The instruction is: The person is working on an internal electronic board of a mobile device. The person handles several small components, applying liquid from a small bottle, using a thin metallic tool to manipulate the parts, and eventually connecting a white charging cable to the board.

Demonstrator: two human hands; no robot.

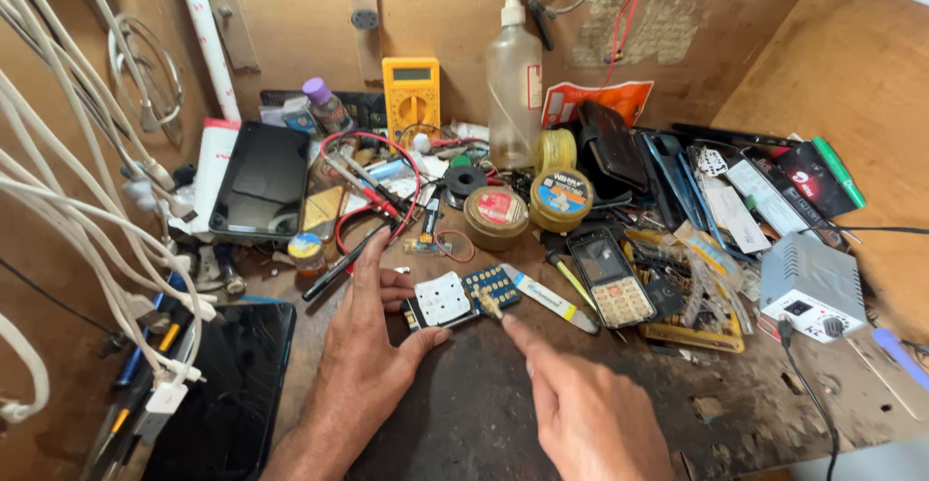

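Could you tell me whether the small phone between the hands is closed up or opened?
Opened. The phone lies with its cover off: a white keypad sheet and the gold-dotted board show. The left hand steadies it.

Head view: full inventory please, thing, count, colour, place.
opened phone: 1, white keypad sheet over a blue board, centre of bench
keypad phone: 1, black with pale keys, right of centre
multimeter: 1, yellow, against back wall
spray bottle: 1, clear with white top, back centre
round tins: 2, tan and yellow, behind the opened phone
tablets: 2, black, back left and front left
power supply box: 1, grey, right
cables: many, white, hanging left
marker: 1, green, far right
left hand: 1, steadying the opened phone
right hand: 1, forefinger pointing at the board
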